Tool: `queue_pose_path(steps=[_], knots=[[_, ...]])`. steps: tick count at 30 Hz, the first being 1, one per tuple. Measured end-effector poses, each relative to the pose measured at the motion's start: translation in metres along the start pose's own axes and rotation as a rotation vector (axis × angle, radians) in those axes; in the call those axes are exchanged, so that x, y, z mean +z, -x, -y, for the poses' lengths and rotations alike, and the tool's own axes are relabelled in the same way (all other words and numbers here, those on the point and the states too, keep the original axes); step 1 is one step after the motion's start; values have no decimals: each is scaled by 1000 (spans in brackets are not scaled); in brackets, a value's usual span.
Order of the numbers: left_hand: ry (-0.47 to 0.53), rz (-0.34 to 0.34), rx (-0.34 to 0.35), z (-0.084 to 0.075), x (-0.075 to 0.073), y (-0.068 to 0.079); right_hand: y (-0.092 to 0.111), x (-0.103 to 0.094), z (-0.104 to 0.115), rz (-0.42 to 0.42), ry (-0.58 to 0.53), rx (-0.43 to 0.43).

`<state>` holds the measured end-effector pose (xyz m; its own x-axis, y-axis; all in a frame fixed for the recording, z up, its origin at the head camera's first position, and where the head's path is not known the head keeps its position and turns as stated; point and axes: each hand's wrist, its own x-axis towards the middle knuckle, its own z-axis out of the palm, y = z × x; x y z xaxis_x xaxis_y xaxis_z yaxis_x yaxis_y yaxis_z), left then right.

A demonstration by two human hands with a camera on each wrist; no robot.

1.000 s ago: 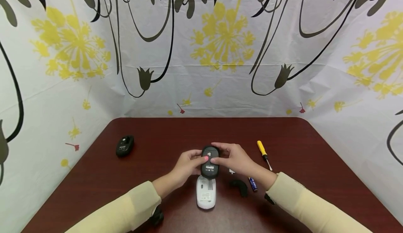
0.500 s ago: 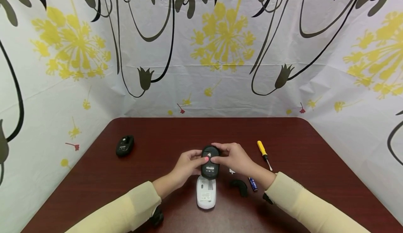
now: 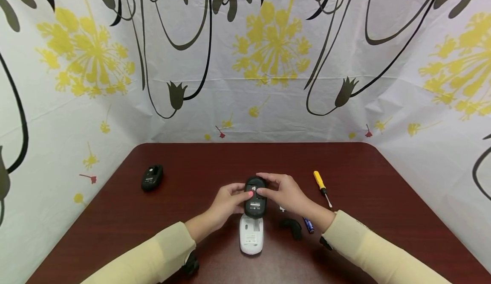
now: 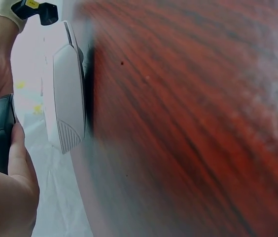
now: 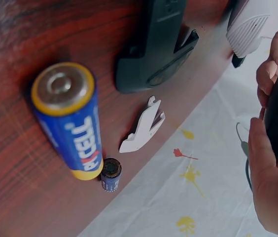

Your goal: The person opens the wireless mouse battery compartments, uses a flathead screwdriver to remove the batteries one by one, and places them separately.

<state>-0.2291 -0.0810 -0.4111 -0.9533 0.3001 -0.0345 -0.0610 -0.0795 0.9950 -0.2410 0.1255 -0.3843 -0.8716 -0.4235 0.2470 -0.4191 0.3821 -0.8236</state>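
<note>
Both hands hold a black computer mouse [image 3: 255,210], its labelled underside turned up. My left hand [image 3: 226,201] grips its left side, thumb on the underside and fingers beneath. From the right, my right hand [image 3: 289,195] holds the far end, its thumb pressing on the underside near the battery compartment. In the left wrist view the black mouse [image 4: 1,133] appears edge-on between thumb and fingers. Just below the held mouse, a white computer mouse [image 3: 251,237] lies underside up on the table, its battery compartment uncovered.
Right of the white mouse lie a curved black cover [image 3: 294,228], a small white cover [image 5: 143,129], a blue battery [image 5: 72,128] and a second battery [image 5: 111,175]. A yellow-handled screwdriver [image 3: 320,185] is farther right. Another black mouse [image 3: 152,178] lies far left on the table [image 3: 199,160].
The right thumb has slid up the mouse's underside toward its far end, and a dark gap shows below the thumb. The left hand keeps its grip almost unmoved.
</note>
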Motion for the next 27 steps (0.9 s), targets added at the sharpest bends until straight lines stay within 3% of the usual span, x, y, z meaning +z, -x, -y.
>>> queue_pose_path(steps=[15, 27], knots=[[21, 16, 9, 4, -1, 0, -1, -4, 4, -90, 34, -66], [3, 16, 8, 2, -3, 1, -3, -6, 10, -50, -112, 28]])
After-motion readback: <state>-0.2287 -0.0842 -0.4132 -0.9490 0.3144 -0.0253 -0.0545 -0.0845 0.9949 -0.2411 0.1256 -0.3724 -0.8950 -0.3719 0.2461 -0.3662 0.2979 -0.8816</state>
